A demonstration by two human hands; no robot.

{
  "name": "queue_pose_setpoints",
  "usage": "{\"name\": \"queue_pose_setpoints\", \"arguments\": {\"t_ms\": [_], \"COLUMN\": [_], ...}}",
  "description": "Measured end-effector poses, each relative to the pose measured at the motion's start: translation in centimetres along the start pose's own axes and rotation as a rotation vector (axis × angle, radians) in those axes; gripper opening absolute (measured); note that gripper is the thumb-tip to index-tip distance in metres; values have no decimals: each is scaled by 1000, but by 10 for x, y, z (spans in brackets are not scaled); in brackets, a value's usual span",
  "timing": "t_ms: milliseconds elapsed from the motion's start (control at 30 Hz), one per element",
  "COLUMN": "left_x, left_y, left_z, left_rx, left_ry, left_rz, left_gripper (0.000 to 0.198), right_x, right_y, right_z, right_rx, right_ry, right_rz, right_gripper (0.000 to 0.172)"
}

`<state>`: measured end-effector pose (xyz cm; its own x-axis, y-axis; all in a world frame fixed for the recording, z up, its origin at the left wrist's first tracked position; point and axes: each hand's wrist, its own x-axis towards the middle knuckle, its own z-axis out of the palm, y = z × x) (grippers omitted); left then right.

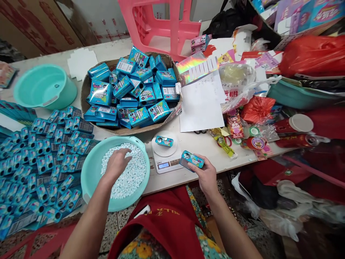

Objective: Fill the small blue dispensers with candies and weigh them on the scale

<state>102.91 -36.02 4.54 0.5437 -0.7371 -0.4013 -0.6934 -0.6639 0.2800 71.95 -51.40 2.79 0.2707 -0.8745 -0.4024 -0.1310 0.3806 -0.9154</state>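
Work looked mid-run. We saw blue printed packs [41, 163] ranked, others [101, 94] heaped in brown cardboard tray [155, 126]; round mint-green plastic basin [87, 172] held ample white pellets [133, 180]. Left hand [116, 164] over pellets, grip unclear; right hand [207, 172] clamped rectangular blue pack [192, 160].

My pale bench [198, 144] bears a pink plastic stool [175, 27] at its far side. Below me lies speckled floor [122, 220].

Left hand [118, 163] palm-down, loosely spread; right hand [207, 174] gripping.
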Motion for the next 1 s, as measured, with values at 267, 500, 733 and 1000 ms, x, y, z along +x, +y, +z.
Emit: {"name": "queue_pose_setpoints", "arguments": {"t_ms": [267,500,733,1000], "left_x": [38,48,65,26], "left_y": [81,117,133,76], "left_z": [2,19,30,-8], "left_rx": [-317,-137,-7,-167], "left_ry": [254,276,288,192], "left_rz": [267,446,482,369], "left_gripper": [19,23,18,22], "right_x": [-3,-1,3,7], "right_y": [-3,-2,1,0], "right_z": [2,-4,-5,-1], "right_rx": [-45,-33,-17,-18], "right_ry": [1,27,55,70], "right_rz": [-13,-18,3,17], "right_gripper": [50,51,51,53]}}
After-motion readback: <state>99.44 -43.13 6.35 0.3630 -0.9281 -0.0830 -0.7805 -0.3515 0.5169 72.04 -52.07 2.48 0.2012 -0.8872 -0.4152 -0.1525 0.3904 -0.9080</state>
